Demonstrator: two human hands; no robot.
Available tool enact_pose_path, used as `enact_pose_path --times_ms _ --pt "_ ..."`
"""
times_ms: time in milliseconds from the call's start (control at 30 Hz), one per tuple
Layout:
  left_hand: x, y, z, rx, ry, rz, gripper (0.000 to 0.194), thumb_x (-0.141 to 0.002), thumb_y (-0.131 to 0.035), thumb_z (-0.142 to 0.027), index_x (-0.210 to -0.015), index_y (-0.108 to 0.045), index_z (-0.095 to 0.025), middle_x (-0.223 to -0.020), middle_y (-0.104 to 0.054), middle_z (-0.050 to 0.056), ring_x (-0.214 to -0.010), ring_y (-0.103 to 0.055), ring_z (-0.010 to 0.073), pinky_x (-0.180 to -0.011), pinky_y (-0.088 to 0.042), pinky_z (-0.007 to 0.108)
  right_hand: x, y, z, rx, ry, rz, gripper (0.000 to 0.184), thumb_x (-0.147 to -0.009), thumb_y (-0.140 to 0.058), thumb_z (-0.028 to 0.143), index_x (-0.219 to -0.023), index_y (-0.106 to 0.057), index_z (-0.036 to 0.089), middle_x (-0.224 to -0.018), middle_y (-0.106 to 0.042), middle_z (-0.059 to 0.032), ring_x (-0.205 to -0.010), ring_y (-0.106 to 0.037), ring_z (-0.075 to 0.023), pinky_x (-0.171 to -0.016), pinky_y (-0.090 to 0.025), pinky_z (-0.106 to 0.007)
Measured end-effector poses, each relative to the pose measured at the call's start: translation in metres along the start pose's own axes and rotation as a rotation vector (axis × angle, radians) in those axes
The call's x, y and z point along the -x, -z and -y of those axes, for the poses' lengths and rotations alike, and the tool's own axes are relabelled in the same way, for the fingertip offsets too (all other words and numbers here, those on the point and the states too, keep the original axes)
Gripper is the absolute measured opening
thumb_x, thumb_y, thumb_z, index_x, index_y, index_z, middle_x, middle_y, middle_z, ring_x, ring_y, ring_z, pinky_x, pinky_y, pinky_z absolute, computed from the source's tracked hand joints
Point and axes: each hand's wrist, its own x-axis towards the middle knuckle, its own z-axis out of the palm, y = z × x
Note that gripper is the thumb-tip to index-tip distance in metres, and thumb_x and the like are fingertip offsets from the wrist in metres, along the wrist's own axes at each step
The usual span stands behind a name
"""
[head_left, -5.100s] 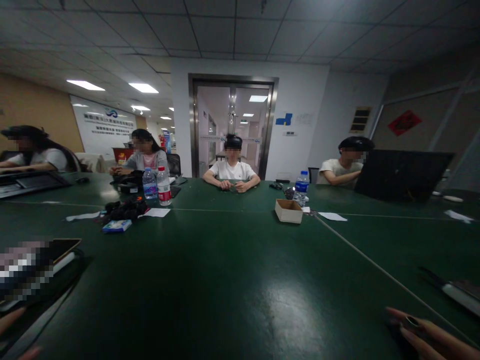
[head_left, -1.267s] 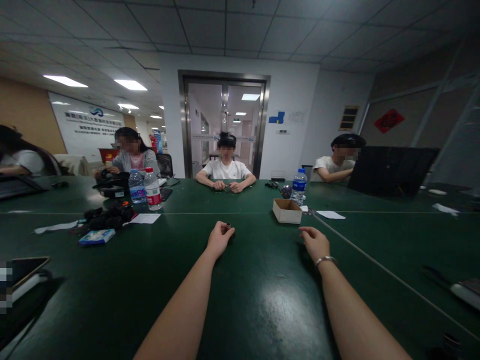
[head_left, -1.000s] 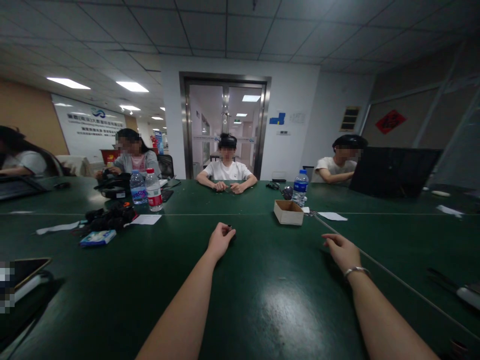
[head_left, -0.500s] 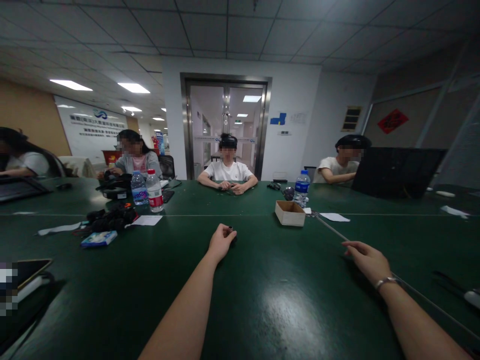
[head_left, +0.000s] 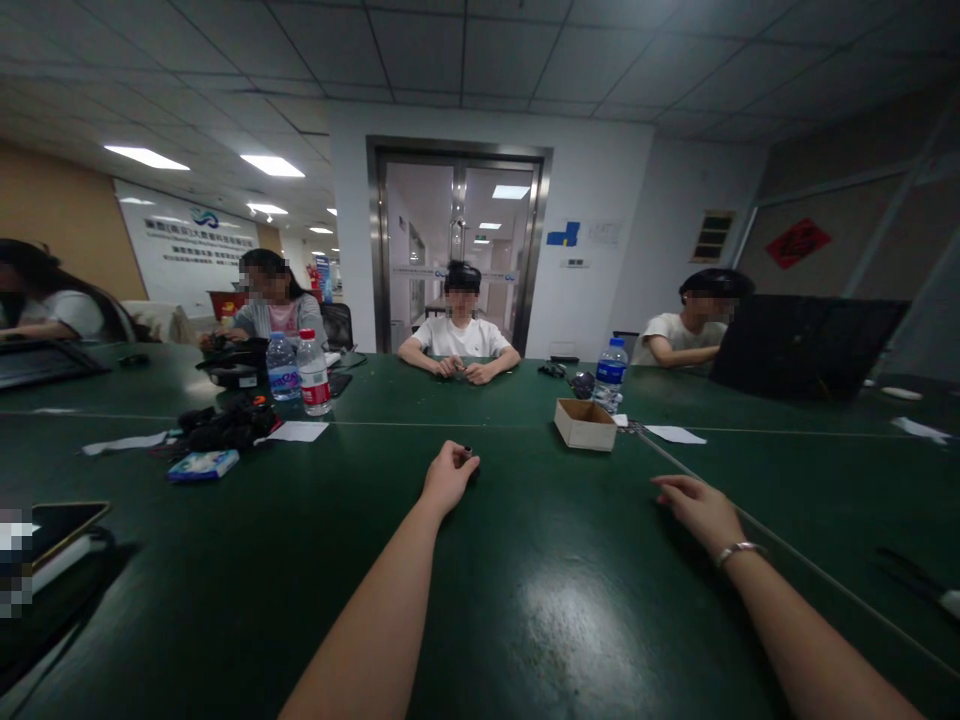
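My left hand (head_left: pixel 448 474) is over the middle of the green table (head_left: pixel 525 560), its fingers closed around a small dark cylinder (head_left: pixel 468 451). Only the round top end of the cylinder shows; my fingers cover most of the rest. To the right, my right hand (head_left: pixel 701 508), with a bracelet at the wrist, hovers low over the table. Its fingers point left, stretched out and a little apart, and no object is visible in them. A small open cardboard box (head_left: pixel 585 432) stands between and beyond my two hands.
Behind the box stands a water bottle (head_left: pixel 611 372); two more bottles (head_left: pixel 313 375) are at the left. Black gear (head_left: pixel 225 425), a blue packet (head_left: pixel 202 466) and a phone (head_left: pixel 64 530) lie leftward. A monitor (head_left: pixel 806 345) is at right. Other people sit around the table.
My right hand has moved left, away from the table seam. The left hand keeps its hold on the small cylinder, nearly in place. The view has shifted slightly.
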Motion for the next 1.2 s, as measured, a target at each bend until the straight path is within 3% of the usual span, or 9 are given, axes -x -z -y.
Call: enact_pose_path --times_ms 100,267,400,533,767,1000,1200 --pt "-0.003 -0.001 0.003 -0.009 -0.006 -0.007 0.026 -0.074 -0.06 -0.036 -0.091 -0.055 -0.018 -0.095 -0.061 0.009 -0.085 -0.057 0.0202 -0.073 -0.044 0.032 0.008 -0.054 0.03 -0.126 -0.009 0.209 0.021 -0.063 -0.053 0.021 -0.076 -0.067 0.014 -0.056 -0.061 -0.0025 -0.046 -0.052 -0.0135 -0.045 -0.038 -0.023" --pt "-0.007 -0.004 0.009 0.079 -0.064 -0.005 0.026 -0.072 -0.062 -0.036 -0.088 -0.053 -0.018 -0.091 -0.062 0.007 -0.082 -0.059 0.0189 -0.067 -0.046 0.029 0.045 -0.154 0.106 -0.461 -0.006 0.494 0.013 -0.068 -0.051 0.01 -0.076 -0.061 0.013 -0.052 -0.056 0.0018 -0.034 -0.043 -0.0066 -0.035 -0.031 -0.017" --pt "-0.01 -0.006 0.008 0.308 -0.109 -0.061 0.03 -0.073 -0.061 -0.038 -0.089 -0.048 -0.017 -0.094 -0.062 0.008 -0.085 -0.06 0.0181 -0.061 -0.047 0.024 0.071 -0.201 0.147 -0.79 -0.086 0.718 0.013 -0.08 -0.053 0.026 -0.086 -0.055 0.015 -0.054 -0.056 0.0012 -0.033 -0.048 -0.0083 -0.03 -0.032 -0.016" --pt "-0.01 -0.007 0.004 0.354 -0.127 -0.053 0.035 -0.07 -0.064 -0.042 -0.089 -0.05 -0.016 -0.091 -0.061 0.008 -0.074 -0.06 0.0147 -0.056 -0.047 0.021 0.076 -0.209 0.151 -0.974 -0.106 0.863 0.021 -0.08 -0.058 0.034 -0.083 -0.056 0.013 -0.055 -0.057 -0.0005 -0.04 -0.054 -0.0093 -0.035 -0.04 -0.016" --pt "-0.01 -0.003 0.002 0.224 -0.061 -0.057 0.034 -0.068 -0.065 -0.039 -0.091 -0.063 -0.015 -0.1 -0.056 0.01 -0.078 -0.058 0.0161 -0.057 -0.05 0.021 0.072 -0.201 0.139 -1.111 -0.145 0.697 0.023 -0.067 -0.072 0.016 -0.083 -0.057 0.013 -0.065 -0.061 -0.0019 -0.046 -0.057 -0.0088 -0.042 -0.045 -0.016" --pt "-0.007 0.001 0.001 0.348 -0.066 -0.063 0.041 -0.062 -0.07 -0.037 -0.095 -0.057 -0.018 -0.085 -0.056 0.004 -0.069 -0.057 0.0113 -0.059 -0.049 0.021 0.072 -0.198 0.141 -1.165 -0.188 0.718 0.022 -0.065 -0.073 0.018 -0.081 -0.058 0.013 -0.067 -0.06 -0.0021 -0.054 -0.061 -0.0124 -0.053 -0.053 -0.023" --pt "-0.01 0.003 0.004 0.358 -0.052 -0.043 0.039 -0.065 -0.067 -0.041 -0.094 -0.063 -0.016 -0.086 -0.059 0.006 -0.072 -0.057 0.0117 -0.064 -0.049 0.021 0.072 -0.196 0.141 -1.176 -0.174 0.683 0.02 -0.066 -0.073 0.016 -0.081 -0.06 0.015 -0.07 -0.06 -0.0022 -0.057 -0.062 -0.0132 -0.057 -0.055 -0.026"
